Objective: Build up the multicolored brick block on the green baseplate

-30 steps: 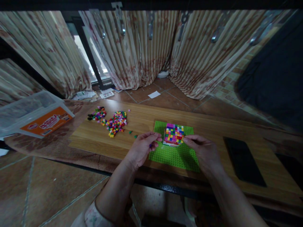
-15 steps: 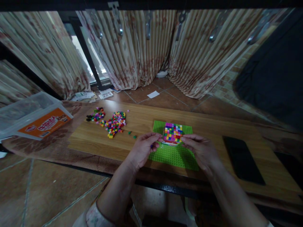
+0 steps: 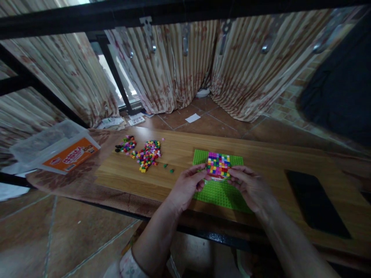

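Note:
A block built of many small coloured toy bricks point(image 3: 218, 163) stands on the far half of a green studded baseplate point(image 3: 222, 193). At the block's left side is my left hand point(image 3: 191, 181), its thumb and fingers closed on that edge. My right hand point(image 3: 251, 184) pinches the right edge near a red brick. Both hands appear to grip the block between them. Whether the block is pressed onto the baseplate or slightly lifted, I cannot tell.
Loose coloured bricks point(image 3: 149, 154) lie heaped on the wooden board point(image 3: 179, 143), with two green pieces point(image 3: 168, 168) nearer me. A clear plastic box point(image 3: 65, 144) with an orange label stands far left. To the right lies a dark flat slab point(image 3: 317, 202).
The whole view has shifted, so the scene sits farther right and slightly lower. My left fingers now reach more over the block's left edge; the right hand stays at its right edge.

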{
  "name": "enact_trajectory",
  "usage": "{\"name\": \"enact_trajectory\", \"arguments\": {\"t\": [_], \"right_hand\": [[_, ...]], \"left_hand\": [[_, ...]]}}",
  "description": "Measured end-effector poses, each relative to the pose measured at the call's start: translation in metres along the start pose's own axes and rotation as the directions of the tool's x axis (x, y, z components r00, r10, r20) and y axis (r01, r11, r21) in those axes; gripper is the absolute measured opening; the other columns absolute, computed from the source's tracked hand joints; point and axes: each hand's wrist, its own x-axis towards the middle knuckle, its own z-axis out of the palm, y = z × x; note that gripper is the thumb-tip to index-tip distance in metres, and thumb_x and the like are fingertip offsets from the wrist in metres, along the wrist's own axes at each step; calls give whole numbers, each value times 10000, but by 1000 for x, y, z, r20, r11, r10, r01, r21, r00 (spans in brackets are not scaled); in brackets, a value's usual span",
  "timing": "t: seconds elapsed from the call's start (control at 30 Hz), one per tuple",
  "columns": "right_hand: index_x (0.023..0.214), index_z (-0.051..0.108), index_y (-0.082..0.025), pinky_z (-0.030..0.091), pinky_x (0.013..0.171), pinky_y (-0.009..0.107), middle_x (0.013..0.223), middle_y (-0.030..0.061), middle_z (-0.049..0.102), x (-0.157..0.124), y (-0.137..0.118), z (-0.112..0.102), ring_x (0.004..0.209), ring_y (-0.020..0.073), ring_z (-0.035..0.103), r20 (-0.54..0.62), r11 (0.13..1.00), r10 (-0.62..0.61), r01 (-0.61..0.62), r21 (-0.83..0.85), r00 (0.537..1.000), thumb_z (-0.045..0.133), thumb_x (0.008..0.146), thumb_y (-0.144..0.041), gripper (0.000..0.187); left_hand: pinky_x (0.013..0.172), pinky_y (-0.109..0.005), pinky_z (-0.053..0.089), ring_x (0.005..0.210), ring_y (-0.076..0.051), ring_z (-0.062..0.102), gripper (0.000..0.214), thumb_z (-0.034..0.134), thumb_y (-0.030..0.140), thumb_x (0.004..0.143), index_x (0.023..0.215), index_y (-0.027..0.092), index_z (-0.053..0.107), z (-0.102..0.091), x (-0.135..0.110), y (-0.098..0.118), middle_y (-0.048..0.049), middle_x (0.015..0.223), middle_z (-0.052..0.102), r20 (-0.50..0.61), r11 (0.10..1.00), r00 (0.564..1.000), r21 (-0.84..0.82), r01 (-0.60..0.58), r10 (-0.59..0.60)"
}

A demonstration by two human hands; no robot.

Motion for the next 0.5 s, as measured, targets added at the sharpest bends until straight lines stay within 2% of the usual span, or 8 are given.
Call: {"name": "enact_trajectory", "arguments": {"t": [0.23, 0.5], "right_hand": [[653, 732, -219, 541, 520, 232, 637, -11, 658, 4, 6, -4, 563, 108, 599, 43, 995, -93, 94, -27, 995, 907, 485, -329, 266], [625, 721, -221, 514, 521, 248, 613, -13, 658, 3, 1, 0, 540, 105, 581, 27, 996, -72, 73, -57, 997, 908, 449, -348, 286]], "left_hand": [[479, -199, 197, 480, -34, 361, 443, 827, 374, 631, 980, 127, 708, 2, 0, 0, -18, 683, 662, 3, 1000, 1000, 23, -5, 5], [474, -184, 193, 480, -26, 355, 410, 832, 378, 631, 935, 136, 704, 3, 3, 0, -12, 685, 655, 0, 1000, 1000, -5, -1, 1]]}}
